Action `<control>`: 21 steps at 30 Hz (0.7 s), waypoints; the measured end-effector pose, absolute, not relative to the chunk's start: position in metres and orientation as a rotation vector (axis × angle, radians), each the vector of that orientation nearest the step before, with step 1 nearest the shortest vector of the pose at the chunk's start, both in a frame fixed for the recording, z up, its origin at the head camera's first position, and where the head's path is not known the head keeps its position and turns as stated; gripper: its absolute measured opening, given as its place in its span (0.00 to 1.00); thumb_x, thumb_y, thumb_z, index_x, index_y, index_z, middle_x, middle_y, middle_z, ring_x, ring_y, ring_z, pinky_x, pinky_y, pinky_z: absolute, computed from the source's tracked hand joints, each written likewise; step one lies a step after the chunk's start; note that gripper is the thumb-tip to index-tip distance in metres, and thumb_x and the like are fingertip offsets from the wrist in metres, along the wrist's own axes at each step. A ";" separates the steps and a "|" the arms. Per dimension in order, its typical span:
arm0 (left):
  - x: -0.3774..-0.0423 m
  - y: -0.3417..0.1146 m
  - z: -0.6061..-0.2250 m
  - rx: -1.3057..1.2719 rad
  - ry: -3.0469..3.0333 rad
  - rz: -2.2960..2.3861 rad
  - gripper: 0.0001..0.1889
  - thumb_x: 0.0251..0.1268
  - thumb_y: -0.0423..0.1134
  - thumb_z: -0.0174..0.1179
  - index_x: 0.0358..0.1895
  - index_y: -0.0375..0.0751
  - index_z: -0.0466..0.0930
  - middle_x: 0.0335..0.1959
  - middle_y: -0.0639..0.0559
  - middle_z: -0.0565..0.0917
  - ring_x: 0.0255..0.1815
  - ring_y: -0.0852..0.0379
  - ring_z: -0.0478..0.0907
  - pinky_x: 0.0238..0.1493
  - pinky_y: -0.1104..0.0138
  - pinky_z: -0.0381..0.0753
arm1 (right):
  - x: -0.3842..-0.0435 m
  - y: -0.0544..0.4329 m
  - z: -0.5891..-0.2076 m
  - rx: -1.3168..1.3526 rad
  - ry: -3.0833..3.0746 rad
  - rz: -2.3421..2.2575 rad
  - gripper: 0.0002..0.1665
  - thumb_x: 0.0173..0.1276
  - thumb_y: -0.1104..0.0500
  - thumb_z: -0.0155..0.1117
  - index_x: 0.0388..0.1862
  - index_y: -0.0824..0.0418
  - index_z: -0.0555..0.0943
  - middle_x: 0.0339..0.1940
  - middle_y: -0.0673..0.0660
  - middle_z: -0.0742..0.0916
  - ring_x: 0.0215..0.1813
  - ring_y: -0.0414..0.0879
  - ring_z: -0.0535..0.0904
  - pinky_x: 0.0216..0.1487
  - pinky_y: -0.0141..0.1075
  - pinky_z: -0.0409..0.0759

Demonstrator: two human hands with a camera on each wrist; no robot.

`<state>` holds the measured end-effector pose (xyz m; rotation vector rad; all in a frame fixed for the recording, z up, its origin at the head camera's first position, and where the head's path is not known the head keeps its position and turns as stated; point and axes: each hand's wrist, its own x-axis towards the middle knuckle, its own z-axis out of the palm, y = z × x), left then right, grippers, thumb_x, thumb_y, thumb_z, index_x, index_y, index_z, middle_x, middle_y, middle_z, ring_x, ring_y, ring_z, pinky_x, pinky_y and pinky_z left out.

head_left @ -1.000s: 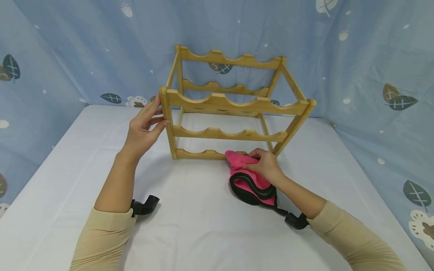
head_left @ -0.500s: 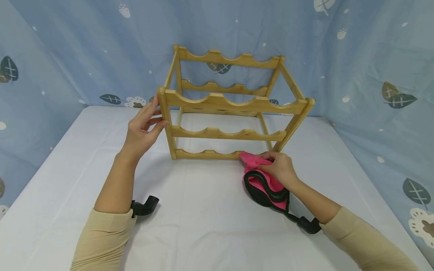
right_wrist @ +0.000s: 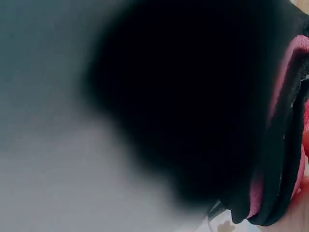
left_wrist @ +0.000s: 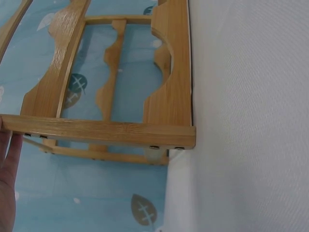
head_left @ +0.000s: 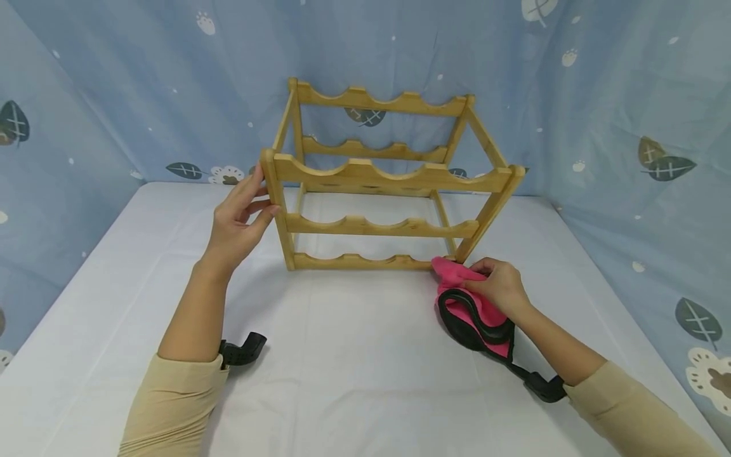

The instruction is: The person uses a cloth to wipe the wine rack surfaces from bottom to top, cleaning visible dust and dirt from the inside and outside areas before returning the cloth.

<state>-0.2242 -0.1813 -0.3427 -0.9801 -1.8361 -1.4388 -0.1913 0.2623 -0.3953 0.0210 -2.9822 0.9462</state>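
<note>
A wooden wine rack (head_left: 371, 171) with scalloped rails stands on the white table. At its front left post, my left hand (head_left: 234, 222) holds the wood between thumb and fingers; in the left wrist view, the fingers show at the post's end (left_wrist: 96, 131). My right hand (head_left: 499, 289) pinches a bunched pink cloth (head_left: 454, 273) with thick black trim and a black tail, its pink tip right at the foot of the front right post. Black blur covers much of the right wrist view, with the cloth's black and pink edge (right_wrist: 285, 121) at its right side.
A white sheet (head_left: 354, 355) covers the table. Blue patterned curtain (head_left: 228, 76) hangs close behind the rack and along both sides. Black wrist-worn pieces (head_left: 245, 349) stick out near both cuffs.
My right hand has slid the pink cloth rightward along the rack's bottom front rail, from near its middle to the right corner. The left hand keeps its place on the post.
</note>
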 end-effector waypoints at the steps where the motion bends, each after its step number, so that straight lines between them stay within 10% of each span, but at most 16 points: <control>1: -0.224 -0.181 -0.343 -0.981 -1.837 -1.435 0.37 0.54 0.13 0.55 0.69 0.29 0.55 0.64 0.54 0.70 0.57 0.60 0.75 0.57 0.72 0.77 | -0.191 0.265 -0.395 0.017 -2.987 0.940 0.19 0.54 0.56 0.75 0.39 0.66 0.82 0.36 0.61 0.87 0.36 0.48 0.74 0.27 0.31 0.73; 21: -0.227 -0.181 -0.341 -1.001 -1.775 -1.424 0.36 0.54 0.15 0.57 0.68 0.30 0.57 0.62 0.52 0.72 0.57 0.57 0.75 0.55 0.72 0.78 | -0.189 0.334 -0.392 -0.085 -2.963 0.832 0.23 0.57 0.52 0.72 0.44 0.67 0.79 0.41 0.66 0.85 0.41 0.53 0.75 0.33 0.33 0.73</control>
